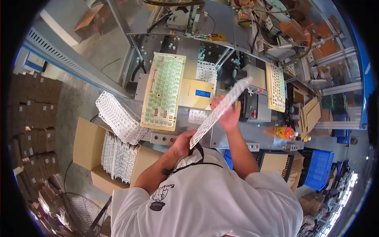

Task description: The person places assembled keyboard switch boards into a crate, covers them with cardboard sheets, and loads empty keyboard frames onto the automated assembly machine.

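Observation:
A white keyboard plate [221,110], a thin grid of square openings, is held up at a slant above the bench. My left hand [184,143] is closed around its lower end. My right hand [229,115] is beside the plate's middle, fingers apart and partly hidden behind it; whether they touch it I cannot tell. Left of the plate, a cream keyboard fixture [164,91] with pale green switch-like parts lies on the machine. A stack of similar white plates [120,118] leans at the bench's left edge.
An open carton [89,146] packed with white plates [118,158] stands at the left. Button panels [164,138] line the bench's front edge. A second keyboard fixture [275,87], an orange-labelled bottle [285,132] and a blue crate [319,170] are to the right. A fan [83,213] stands lower left.

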